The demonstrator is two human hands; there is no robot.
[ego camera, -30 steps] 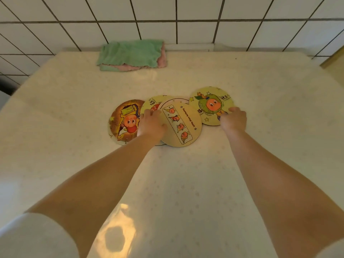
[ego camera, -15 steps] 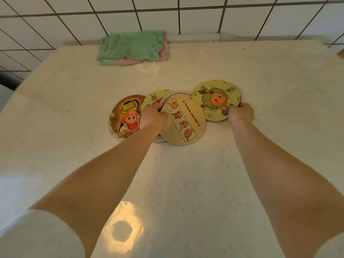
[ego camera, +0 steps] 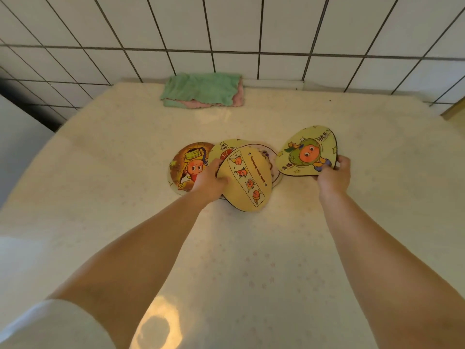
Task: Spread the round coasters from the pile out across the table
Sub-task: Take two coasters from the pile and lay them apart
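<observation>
Head view: a folded green cloth point(ego camera: 201, 88) with a pink one under it lies at the desk's point(ego camera: 377, 137) far edge, against the tiled wall point(ego camera: 251, 26). The left hand point(ego camera: 210, 181) has its fingers closed on the edge of the strip-print coaster point(ego camera: 247, 178), tilted above the overlapping pile point(ego camera: 191, 166) at mid-desk. The right hand point(ego camera: 333, 176) grips the green-character coaster point(ego camera: 305, 152), raised just right of the pile. Its yellow face carries Chinese characters; the strip-print's small lettering is unreadable.

Beside the cream, star-speckled table point(ego camera: 251, 260), coasters carry orange cartoon figures: one brown-gold point(ego camera: 187, 167), one yellow with a dashed strip point(ego camera: 247, 182), one green-hooded point(ego camera: 305, 152).
</observation>
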